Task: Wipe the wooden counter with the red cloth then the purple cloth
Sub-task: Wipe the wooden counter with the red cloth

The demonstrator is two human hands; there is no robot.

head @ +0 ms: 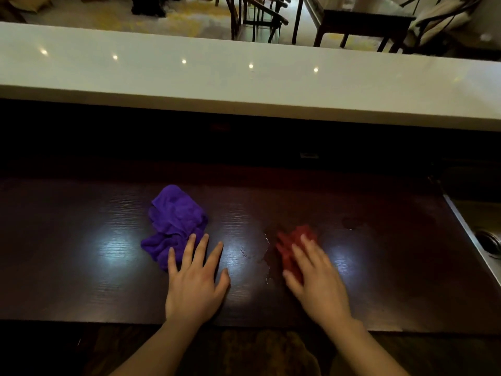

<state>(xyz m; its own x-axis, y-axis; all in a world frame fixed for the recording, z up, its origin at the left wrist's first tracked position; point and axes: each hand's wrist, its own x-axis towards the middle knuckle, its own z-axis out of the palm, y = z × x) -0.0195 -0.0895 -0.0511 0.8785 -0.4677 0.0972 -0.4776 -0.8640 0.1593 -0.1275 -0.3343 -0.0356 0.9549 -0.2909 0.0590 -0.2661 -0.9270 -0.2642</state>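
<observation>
The dark wooden counter (81,253) stretches across the lower half of the view. A crumpled purple cloth (174,221) lies on it left of centre. My left hand (193,280) rests flat on the wood with fingers spread, its fingertips touching the cloth's near edge. A crumpled red cloth (291,245) lies right of centre under my right hand (315,278), which presses down on it with fingers extended and looks motion-blurred. A thin wet streak (267,256) shines on the wood just left of the red cloth.
A raised white ledge (244,85) runs along the back of the counter. A metal sink (482,240) with a drain borders the counter at the right edge. Chairs and a table stand on the floor beyond the ledge.
</observation>
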